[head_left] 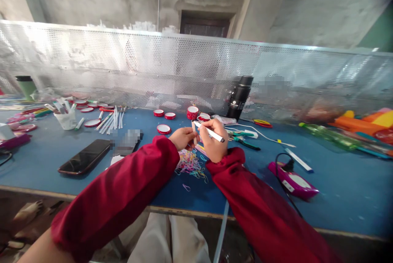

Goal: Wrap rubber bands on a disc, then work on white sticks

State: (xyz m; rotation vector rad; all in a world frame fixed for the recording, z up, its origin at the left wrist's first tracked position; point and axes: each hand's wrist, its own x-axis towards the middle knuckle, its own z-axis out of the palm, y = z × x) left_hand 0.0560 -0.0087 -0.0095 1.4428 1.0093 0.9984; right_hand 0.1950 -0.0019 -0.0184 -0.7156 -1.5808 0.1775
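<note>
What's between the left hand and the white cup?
In the head view, red-rimmed lids and loose white sticks lie between the left hand and the white cup.

1. Bare table (353, 197) lies right of the purple device (293, 182)
2. Rubber bands (188, 164) clutter the near middle
3. A phone (85, 157) blocks the left
4. Red lids (163, 128), a flask (239, 98) and a mesh wall (123, 66) close the back
</note>
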